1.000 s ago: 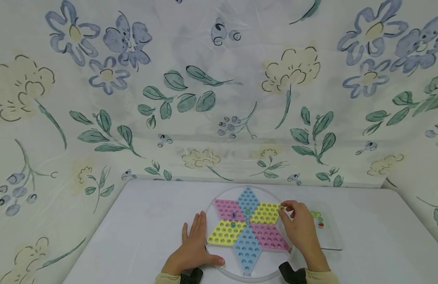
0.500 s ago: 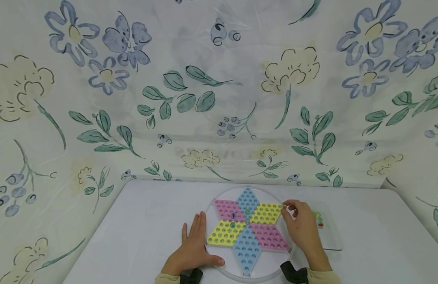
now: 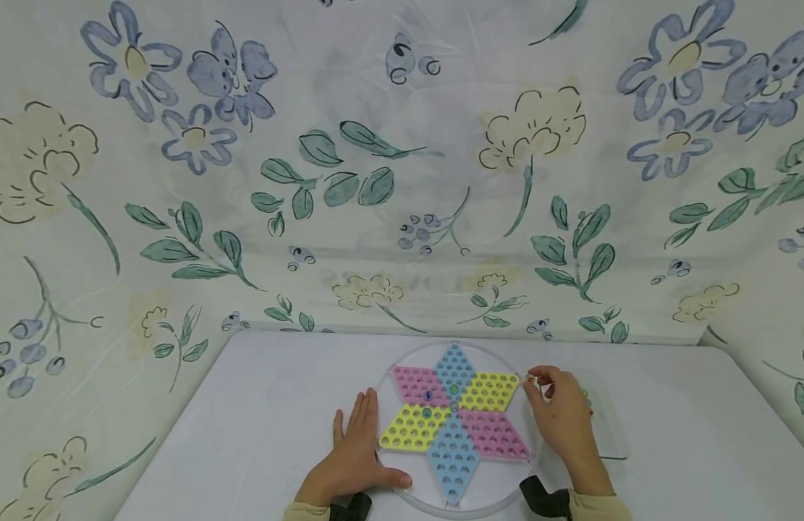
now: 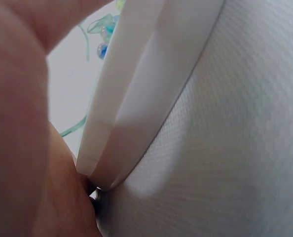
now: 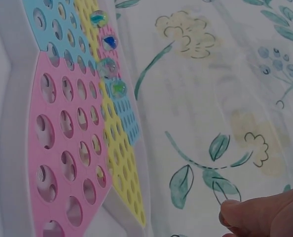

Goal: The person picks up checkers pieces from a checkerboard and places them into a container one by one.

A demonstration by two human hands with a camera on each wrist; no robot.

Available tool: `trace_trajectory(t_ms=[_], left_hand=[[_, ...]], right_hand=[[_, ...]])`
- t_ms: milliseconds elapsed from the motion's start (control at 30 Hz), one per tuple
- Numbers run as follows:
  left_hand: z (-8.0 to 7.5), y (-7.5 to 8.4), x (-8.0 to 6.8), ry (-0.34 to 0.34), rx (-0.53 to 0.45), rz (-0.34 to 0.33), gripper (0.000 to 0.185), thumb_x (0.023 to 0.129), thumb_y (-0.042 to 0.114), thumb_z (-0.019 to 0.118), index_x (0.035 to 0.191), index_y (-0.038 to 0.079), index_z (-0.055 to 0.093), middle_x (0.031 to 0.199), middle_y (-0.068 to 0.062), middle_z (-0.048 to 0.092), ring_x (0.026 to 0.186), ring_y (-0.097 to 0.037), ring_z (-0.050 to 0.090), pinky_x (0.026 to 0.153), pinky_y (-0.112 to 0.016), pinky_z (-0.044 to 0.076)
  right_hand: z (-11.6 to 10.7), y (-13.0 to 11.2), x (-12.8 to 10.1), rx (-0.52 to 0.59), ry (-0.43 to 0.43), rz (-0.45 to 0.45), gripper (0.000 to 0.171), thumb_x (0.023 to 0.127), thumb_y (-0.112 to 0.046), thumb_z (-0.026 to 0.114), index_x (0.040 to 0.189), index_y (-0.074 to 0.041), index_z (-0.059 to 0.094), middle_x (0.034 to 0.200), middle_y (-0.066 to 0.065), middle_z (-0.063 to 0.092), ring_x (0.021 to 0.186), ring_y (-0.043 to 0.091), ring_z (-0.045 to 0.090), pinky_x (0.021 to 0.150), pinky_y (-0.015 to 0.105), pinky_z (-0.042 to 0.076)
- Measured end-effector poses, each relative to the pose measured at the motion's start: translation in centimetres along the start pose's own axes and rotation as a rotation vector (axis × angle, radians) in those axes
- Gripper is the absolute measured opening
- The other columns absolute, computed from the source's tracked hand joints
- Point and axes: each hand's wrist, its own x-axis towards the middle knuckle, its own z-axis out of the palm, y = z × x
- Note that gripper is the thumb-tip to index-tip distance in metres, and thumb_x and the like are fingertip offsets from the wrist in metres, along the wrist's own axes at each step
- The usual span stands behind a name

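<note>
The left rim of the star board (image 3: 496, 438) is touched by the left hand (image 3: 357, 454), fingers straight. Beside the right rim, a small piece (image 3: 531, 379) is pinched by the right hand (image 3: 561, 416). Wide room is left toward the worktop's left edge, little toward the far edge of the worktop (image 3: 271, 394).

Star-patterned board (image 3: 496, 435) — flat, pink-yellow-blue; glass marbles (image 5: 119, 88) (four) clustered near centre.

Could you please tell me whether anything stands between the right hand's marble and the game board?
Nothing visible blocks it: the right hand pinches the marble just outside the right yellow corner of the game board. Four marbles sit around its centre, and the left hand is at its opposite edge.
</note>
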Motion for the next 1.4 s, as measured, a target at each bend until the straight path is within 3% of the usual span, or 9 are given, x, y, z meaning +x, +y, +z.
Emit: trace_trajectory(t_ms=[1400], left_hand=[[0.0,-0.2,0.1,-0.008,-0.005,0.009,0.147,0.063,0.059,0.09,0.157,-0.01,-0.001,0.165,-0.028,0.0,0.152,-0.042,-0.006,0.112,-0.067,-0.012]], right_hand=[[0.0,1.8,0.5,-0.021,0.054,0.074,0.028,0.099,-0.012,0.06,0.12,0.007,0.063,0.104,0.022,0.06,0.089,0.032,0.055,0.073,0.041,0.044]])
